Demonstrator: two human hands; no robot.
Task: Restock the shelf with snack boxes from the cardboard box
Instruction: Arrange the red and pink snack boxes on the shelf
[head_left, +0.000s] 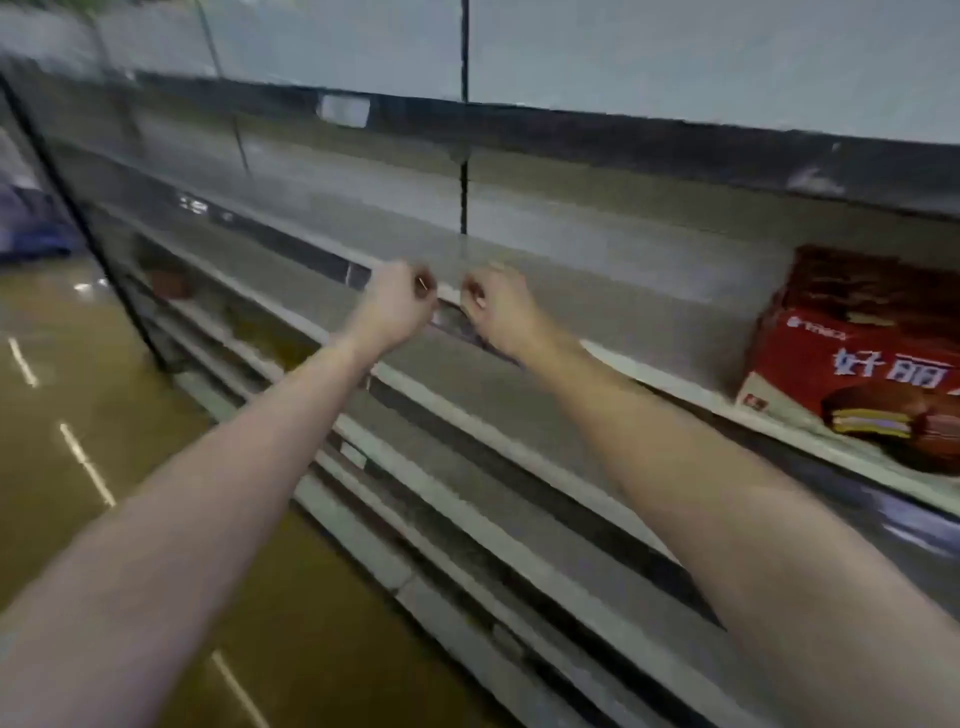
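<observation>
— While both my arms are stretched out toward the shelf (545, 270), what do you make of my hands?

— Your left hand (397, 304) has its fingers curled in, and so does your right hand (496, 306). They sit just beside each other at the front lip of the middle shelf board. Are you holding anything?

— Not that I can show you. My fingers are folded toward the palms, knuckles up, and nothing sits between them that I can see. Whether my fingertips touch the shelf edge, I cannot tell; the whole view is smeared with motion blur.

— And the snack boxes?

— One red snack box (857, 364) stands on that same shelf board, well apart from my right hand, over at the right. It has white characters and a picture of a chocolate-coated pie on its front. Its right side is cut off by the frame edge.

— The cardboard box?

— Out of sight from here.

— Anything else?

— A white price tag (344, 110) on the rail of the shelf above, too blurred to read. Lower shelves run under my forearms, and something brown (169, 280) lies on one at the left, too hazy to name. A glossy tan floor (62, 415) with pale streaks of reflected light, and a bluish shape (26, 223) at the far left edge that I cannot identify.
</observation>
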